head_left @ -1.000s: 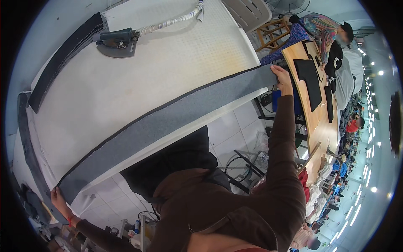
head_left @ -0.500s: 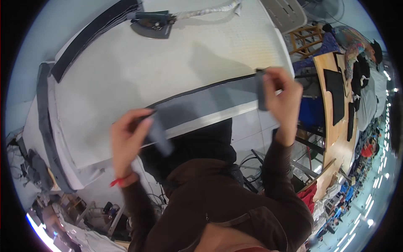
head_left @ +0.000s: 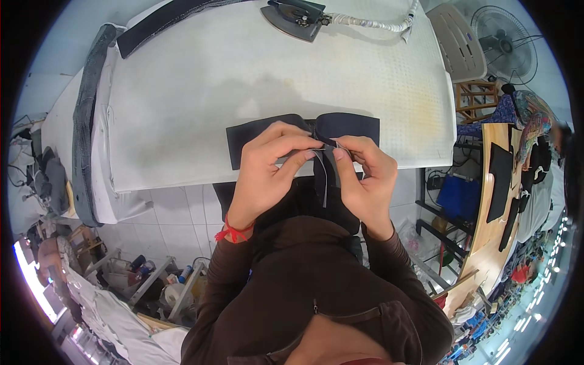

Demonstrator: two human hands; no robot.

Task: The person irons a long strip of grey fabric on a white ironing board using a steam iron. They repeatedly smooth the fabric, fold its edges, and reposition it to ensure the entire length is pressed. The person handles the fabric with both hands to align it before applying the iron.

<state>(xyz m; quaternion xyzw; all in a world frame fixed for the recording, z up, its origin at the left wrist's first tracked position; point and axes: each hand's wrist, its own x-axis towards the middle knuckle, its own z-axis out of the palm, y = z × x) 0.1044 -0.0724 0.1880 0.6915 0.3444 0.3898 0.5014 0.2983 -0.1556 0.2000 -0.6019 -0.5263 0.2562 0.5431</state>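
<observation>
A long dark grey fabric strip [head_left: 359, 126] lies folded in half over the front edge of the white padded ironing table [head_left: 182, 91]. Its two ends hang together in front of me. My left hand [head_left: 267, 173] and my right hand [head_left: 362, 176] meet at the middle and pinch those ends between thumbs and fingertips. A red thread band is tied around my left wrist. Under my hands the fold's lower part is hidden.
A steam iron [head_left: 295, 13] with a white hose rests at the table's far edge. Dark fabric strips [head_left: 88, 109] drape over the table's left side and back. A wooden table [head_left: 496, 176] with black pieces, a fan [head_left: 505, 36] and a person stand right.
One second ago the strip was stretched wide between my outspread hands. My hands have come together, folding the strip in half, and now hold both ends at the middle.
</observation>
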